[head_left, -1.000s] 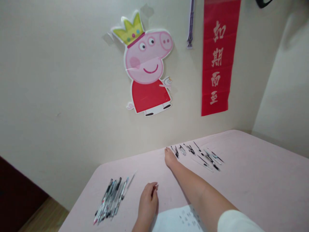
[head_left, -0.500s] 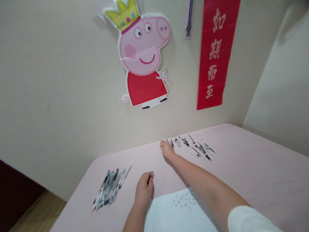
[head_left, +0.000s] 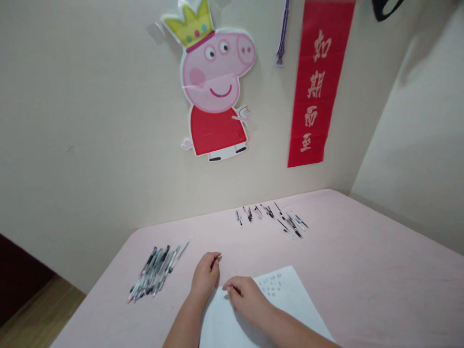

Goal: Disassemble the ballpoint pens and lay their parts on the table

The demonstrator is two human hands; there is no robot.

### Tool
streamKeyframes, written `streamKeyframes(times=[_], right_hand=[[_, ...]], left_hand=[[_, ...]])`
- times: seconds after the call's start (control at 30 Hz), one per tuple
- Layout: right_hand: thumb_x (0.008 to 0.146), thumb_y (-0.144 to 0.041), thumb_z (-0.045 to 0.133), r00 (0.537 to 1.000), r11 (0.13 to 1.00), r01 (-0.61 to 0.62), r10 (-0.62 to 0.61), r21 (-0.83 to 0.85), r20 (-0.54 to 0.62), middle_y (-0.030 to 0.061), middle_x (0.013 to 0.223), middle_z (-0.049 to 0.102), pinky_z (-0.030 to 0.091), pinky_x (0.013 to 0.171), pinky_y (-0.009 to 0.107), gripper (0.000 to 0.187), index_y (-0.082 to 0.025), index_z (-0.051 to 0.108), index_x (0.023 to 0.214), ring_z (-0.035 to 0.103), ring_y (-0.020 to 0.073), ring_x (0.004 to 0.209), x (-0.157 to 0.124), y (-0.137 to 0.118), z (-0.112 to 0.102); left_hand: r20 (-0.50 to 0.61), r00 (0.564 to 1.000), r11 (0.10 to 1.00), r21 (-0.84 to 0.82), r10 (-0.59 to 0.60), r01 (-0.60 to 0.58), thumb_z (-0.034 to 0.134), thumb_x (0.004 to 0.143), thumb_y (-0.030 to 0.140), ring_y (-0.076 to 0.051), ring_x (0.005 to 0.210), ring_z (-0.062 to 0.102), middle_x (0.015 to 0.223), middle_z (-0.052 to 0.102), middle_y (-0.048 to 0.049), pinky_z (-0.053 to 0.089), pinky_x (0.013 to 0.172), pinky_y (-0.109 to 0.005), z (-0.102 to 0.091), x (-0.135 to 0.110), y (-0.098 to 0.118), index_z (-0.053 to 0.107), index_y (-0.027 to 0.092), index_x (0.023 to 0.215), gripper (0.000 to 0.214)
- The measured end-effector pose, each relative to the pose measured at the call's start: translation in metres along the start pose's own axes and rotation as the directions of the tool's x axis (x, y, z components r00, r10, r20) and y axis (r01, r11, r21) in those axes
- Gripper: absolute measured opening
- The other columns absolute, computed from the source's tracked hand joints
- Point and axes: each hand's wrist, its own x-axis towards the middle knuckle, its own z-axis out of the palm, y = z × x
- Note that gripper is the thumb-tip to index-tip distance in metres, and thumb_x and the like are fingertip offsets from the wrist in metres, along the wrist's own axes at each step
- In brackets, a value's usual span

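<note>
Pen pile (head_left: 155, 270) lies left of your left hand (head_left: 205, 274)
That hand and your right hand (head_left: 248, 295), over the paper (head_left: 217, 326), have fingers curled narrow; whether they grip anything, I can't tell. Pen-like pieces (head_left: 297, 234) lie near the wall (head_left: 108, 183).

Left hand (head_left: 205, 274) loosely curled; right hand (head_left: 249, 296) near it, also curled, back uppermost; both forearms (head_left: 184, 316) bare, angled inward.
</note>
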Motion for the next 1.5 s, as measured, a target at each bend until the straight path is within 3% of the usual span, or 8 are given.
streamKeyframes(times=[0.1,0.27,0.73,0.83,0.97,1.2,1.33,1.5], right_hand=[[0.082,-0.015,0.044,0.998,0.994,0.044,-0.048,-0.097,-0.037,0.0056,0.09,0.072,0.044,0.076,0.025,0.03,-0.019,0.072,0.09,0.065,0.0172,0.083,-0.007,0.002,-0.003],[0.085,-0.018,0.044,0.988,0.965,0.153,-0.149,-0.213,0.035,0.0037,0.093,0.072,0.042,0.081,0.025,0.029,-0.023,0.071,0.092,0.064,0.0177,0.087,-0.009,0.0,-0.008],[0.082,-0.016,0.045,0.987,0.967,0.162,-0.159,-0.198,0.03,0.0032,0.094,0.072,0.043,0.082,0.025,0.03,-0.023,0.072,0.093,0.064,0.0174,0.088,-0.007,0.003,-0.009],[0.081,-0.014,0.044,0.99,0.977,0.14,-0.143,-0.158,-0.006,0.0039,0.093,0.072,0.043,0.082,0.026,0.032,-0.022,0.072,0.094,0.064,0.0174,0.088,-0.005,0.004,-0.008],[0.081,-0.013,0.044,0.991,0.984,0.129,-0.131,-0.119,-0.007,0.0036,0.09,0.072,0.044,0.08,0.026,0.031,-0.022,0.072,0.091,0.064,0.0168,0.085,-0.005,0.006,-0.008],[0.081,-0.015,0.045,0.993,0.99,0.114,-0.117,-0.082,-0.028,0.0039,0.088,0.072,0.045,0.078,0.026,0.03,-0.021,0.072,0.091,0.064,0.0168,0.083,-0.004,0.007,-0.009],[0.08,-0.015,0.045,0.991,0.99,0.126,-0.129,-0.07,-0.04,0.0044,0.087,0.072,0.045,0.077,0.026,0.03,-0.02,0.073,0.089,0.064,0.0168,0.082,-0.004,0.007,-0.008],[0.079,-0.015,0.045,0.99,0.99,0.131,-0.133,-0.05,-0.042,0.0045,0.087,0.072,0.046,0.077,0.026,0.03,-0.02,0.073,0.089,0.065,0.0168,0.081,-0.005,0.006,-0.009]], left_hand=[[0.006,1.0,1.0,0.013,0.029,-0.029,0.043,0.078,0.016,-0.019,0.09,0.061,0.091,0.066,-0.0069,0.048,0.085,-0.037,0.0,-0.001,0.001,0.065,0.018,0.091,0.025],[0.004,0.998,0.998,0.026,0.056,-0.056,0.043,0.078,0.015,-0.019,0.087,0.06,0.089,0.066,-0.0064,0.048,0.083,-0.035,-0.001,-0.002,0.004,0.065,0.018,0.088,0.024],[0.037,0.996,0.995,0.054,0.076,-0.078,0.041,0.078,0.014,-0.019,0.088,0.06,0.088,0.064,-0.0063,0.049,0.084,-0.036,-0.001,-0.004,0.008,0.065,0.019,0.087,0.026],[-0.062,0.991,0.981,0.166,0.117,-0.105,0.041,0.079,0.014,-0.02,0.095,0.058,0.098,0.062,-0.0087,0.048,0.087,-0.037,-0.003,-0.003,0.006,0.065,0.018,0.095,0.029],[-0.292,0.948,0.877,0.48,0.128,0.03,0.044,0.08,0.016,-0.028,0.109,0.05,0.113,0.057,-0.0163,0.039,0.096,-0.045,-0.017,0.0,-0.005,0.064,0.012,0.102,0.03],[-0.307,0.95,0.59,0.758,-0.054,0.279,0.044,0.085,0.024,-0.033,0.116,0.048,0.122,0.056,-0.0202,0.034,0.097,-0.05,-0.037,-0.004,-0.026,0.06,0.01,0.114,0.036],[-0.265,0.961,0.594,0.762,-0.078,0.258,0.042,0.086,0.026,-0.032,0.114,0.051,0.124,0.056,-0.0201,0.032,0.099,-0.051,-0.034,-0.004,-0.031,0.059,0.011,0.116,0.038],[-0.252,0.967,0.694,0.689,-0.041,0.209,0.039,0.086,0.019,-0.029,0.107,0.054,0.115,0.059,-0.0205,0.04,0.093,-0.041,-0.032,0.001,-0.043,0.062,0.006,0.11,0.036]])
